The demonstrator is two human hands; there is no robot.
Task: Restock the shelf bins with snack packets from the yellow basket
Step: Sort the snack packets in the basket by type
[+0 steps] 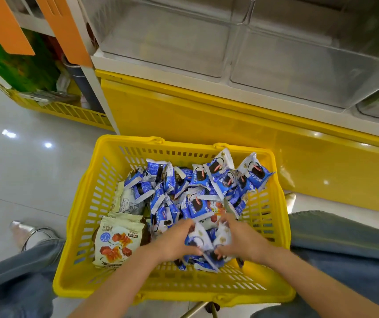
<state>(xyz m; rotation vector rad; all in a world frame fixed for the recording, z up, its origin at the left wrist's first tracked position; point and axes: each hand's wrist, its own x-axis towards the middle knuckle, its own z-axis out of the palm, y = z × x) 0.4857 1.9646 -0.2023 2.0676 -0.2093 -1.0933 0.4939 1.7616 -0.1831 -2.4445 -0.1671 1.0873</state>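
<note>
A yellow basket (85, 216) sits on the floor between my knees, filled with several blue-and-white snack packets (206, 187). Cream packets (117, 244) with red-brown cubes printed on them lie at its left side. My left hand (174, 242) and my right hand (241, 239) are both down in the basket near its front, fingers curled round a bunch of blue packets (204, 244) gathered between them. Above and behind, clear plastic shelf bins (165, 42) stand on a white shelf; the two nearest look bare inside.
A yellow shelf base (206, 111) runs behind the basket. A second yellow basket (69, 111) with green bags sits at the left by an orange-edged rack (66, 31). My legs in blue jeans (344, 237) flank the basket on the glossy tiled floor.
</note>
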